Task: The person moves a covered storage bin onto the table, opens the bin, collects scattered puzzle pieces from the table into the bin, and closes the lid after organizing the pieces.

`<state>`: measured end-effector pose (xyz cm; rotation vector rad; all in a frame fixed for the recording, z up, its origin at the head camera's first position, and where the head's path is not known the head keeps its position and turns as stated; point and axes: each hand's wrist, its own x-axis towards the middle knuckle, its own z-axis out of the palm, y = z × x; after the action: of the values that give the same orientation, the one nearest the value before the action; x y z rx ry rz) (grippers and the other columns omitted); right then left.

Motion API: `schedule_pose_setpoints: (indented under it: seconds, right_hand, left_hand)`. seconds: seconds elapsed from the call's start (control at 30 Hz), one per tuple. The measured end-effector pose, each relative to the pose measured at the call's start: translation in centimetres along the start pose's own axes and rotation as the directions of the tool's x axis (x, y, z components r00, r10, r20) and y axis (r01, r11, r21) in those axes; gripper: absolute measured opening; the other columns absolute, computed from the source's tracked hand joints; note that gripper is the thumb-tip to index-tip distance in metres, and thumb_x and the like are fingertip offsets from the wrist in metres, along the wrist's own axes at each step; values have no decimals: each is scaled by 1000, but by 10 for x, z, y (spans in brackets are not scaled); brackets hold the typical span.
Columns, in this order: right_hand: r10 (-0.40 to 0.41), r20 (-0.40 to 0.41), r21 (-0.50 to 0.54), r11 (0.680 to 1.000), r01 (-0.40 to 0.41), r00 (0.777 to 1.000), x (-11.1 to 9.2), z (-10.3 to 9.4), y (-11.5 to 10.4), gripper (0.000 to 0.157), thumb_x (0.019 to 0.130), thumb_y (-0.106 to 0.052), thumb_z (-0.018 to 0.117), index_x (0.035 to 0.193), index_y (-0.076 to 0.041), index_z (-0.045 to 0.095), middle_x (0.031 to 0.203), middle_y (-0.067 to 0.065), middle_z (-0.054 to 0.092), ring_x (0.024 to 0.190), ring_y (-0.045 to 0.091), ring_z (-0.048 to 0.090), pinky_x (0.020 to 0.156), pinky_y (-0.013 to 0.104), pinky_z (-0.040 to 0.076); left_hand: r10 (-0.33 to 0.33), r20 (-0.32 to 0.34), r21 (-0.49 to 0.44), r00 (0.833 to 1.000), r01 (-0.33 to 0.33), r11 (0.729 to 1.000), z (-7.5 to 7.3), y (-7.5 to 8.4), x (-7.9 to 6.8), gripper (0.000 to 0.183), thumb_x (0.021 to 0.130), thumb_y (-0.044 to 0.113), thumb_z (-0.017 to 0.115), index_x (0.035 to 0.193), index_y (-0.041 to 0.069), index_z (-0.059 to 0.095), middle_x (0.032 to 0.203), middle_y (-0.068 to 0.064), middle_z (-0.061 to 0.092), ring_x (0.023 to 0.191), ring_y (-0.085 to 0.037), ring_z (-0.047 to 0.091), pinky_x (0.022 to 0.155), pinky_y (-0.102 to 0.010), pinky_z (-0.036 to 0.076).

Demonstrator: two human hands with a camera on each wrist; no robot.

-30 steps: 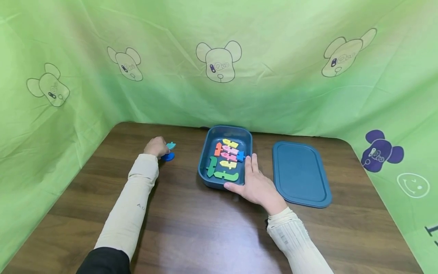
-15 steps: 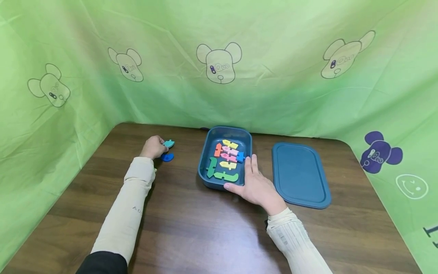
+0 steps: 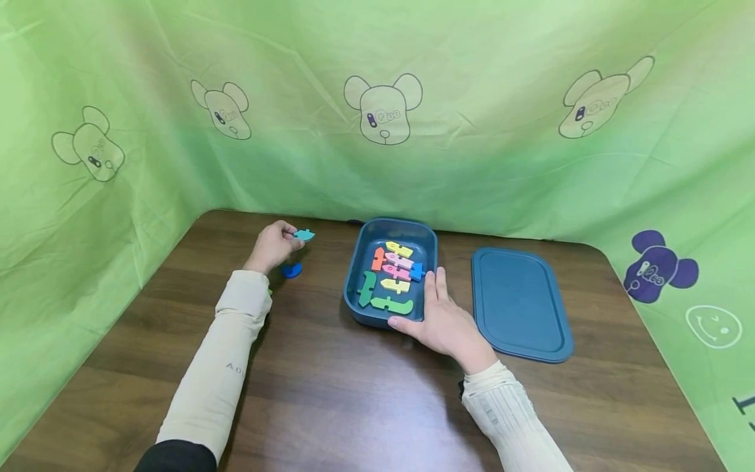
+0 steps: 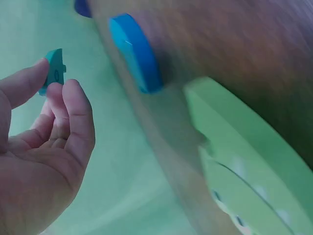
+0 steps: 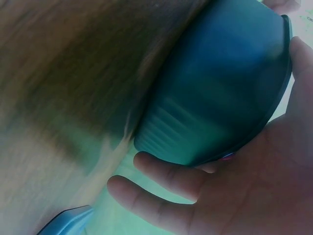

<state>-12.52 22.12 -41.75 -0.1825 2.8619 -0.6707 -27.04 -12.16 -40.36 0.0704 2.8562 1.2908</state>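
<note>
My left hand (image 3: 272,246) pinches a small teal puzzle-like piece (image 3: 304,235) between thumb and fingertips, with a small tab showing on its edge in the left wrist view. Below that hand a curved blue piece (image 3: 291,270) lies on the table. A light green piece (image 4: 244,142) with a drawn face looms large in the left wrist view; in the head view the sleeve mostly hides it. At the blue box (image 3: 371,320), my right hand (image 3: 451,328) rests against the near right corner, fingers straight along the right side and thumb at the front.
Inside the box lie several notched pieces, among them a green one (image 3: 392,305), a yellow one (image 3: 399,249), a pink one (image 3: 396,271) and an orange one (image 3: 378,259). The flat blue lid (image 3: 522,301) lies right of the box. A green curtain (image 3: 377,177) hangs behind the table.
The left hand has moved away from the person and slightly right with the teal piece, leaving the blue piece behind. My right hand keeps its place at the box.
</note>
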Motion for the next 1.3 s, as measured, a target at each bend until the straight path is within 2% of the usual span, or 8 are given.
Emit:
schedule_pose_setpoints:
  seconds: [0.17,0.33,0.57,0.83,1.13,1.3]
  right_hand:
    - [0,2,16,1000,0,1000,-1,0,-1,125,84,-79,57,159,3,-2,165,24,-11,139,52,34,98,60,44]
    - [-1,-2,23,1000,1,1000,0,1,1,126,84,-80,55,159,2,-3,165,24,-11,138,52,35,97,60,45]
    - [-4,-8,33,999,4,1000,-1,2,3,127,83,-80,56,159,2,-4,165,23,-13,140,51,33,98,60,44]
    - [7,3,49,999,-7,1000,0,3,1,127,84,-77,60,159,-1,-8,165,21,-15,143,51,27,103,63,39]
    - [1,-1,46,999,0,1000,0,4,3,127,84,-77,59,159,0,-7,165,22,-14,142,51,29,102,63,39]
    - [0,1,42,999,0,1000,0,3,2,128,83,-79,57,159,0,-7,165,22,-14,140,52,31,101,62,41]
  left_hand:
    - [57,3,-11,998,-57,998,4,20,-6,34,95,15,71,122,-3,61,116,-20,63,108,-34,59,93,-45,47]
    - [111,16,-52,994,-111,993,11,41,-12,32,94,14,72,121,-1,62,115,-18,63,110,-32,58,95,-45,45]
    - [157,40,-87,987,-153,984,26,56,-15,31,93,14,73,120,1,64,113,-15,64,108,-30,59,93,-44,47]
    - [146,64,-98,987,-140,985,39,68,-18,30,93,16,74,118,3,64,111,-13,63,105,-28,58,88,-42,48]
    - [138,101,-94,985,-129,987,57,88,-20,28,96,19,72,119,5,63,111,-10,62,102,-25,58,85,-39,51]
    - [166,120,-120,979,-152,981,63,104,-20,28,97,21,71,119,5,63,111,-9,61,101,-25,58,84,-39,52]
